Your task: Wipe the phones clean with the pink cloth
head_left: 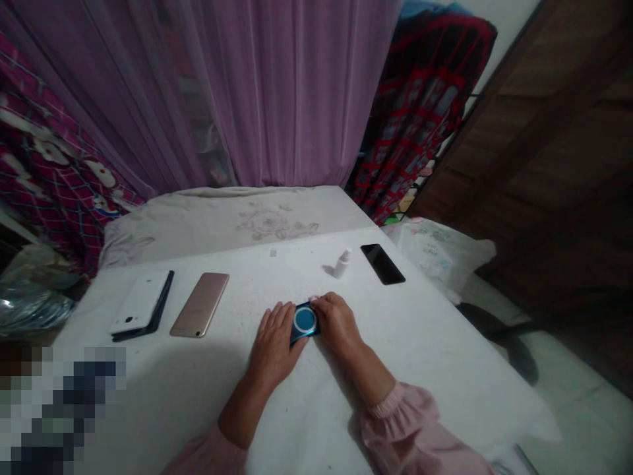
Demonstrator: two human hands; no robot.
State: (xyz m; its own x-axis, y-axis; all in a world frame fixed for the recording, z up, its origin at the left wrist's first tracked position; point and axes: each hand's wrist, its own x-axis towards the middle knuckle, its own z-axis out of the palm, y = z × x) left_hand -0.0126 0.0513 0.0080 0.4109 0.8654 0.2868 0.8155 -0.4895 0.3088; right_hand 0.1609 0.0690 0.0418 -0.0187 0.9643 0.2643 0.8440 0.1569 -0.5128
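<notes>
Two hands (273, 344) (339, 323) hold a blue ringed device (305, 320) on a white-covered table (420, 349), before purple curtains (291, 86).

I wear a top in dusty pink, and its sleeves are all of it that shows. Toward five o'clock my right sleeve (415, 422) is full and loose, creased into soft folds, and drawn in at a narrow gathered cuff (388, 400) with a small ruffle. Toward seven o'clock my left sleeve (210, 455) is the same pink, its edge plainer to the eye, the rest cut off by the view. Beyond the cloth, my forearms (374, 377) and both hands (271, 340) are bare; my nails are too blurred to make out.
</notes>
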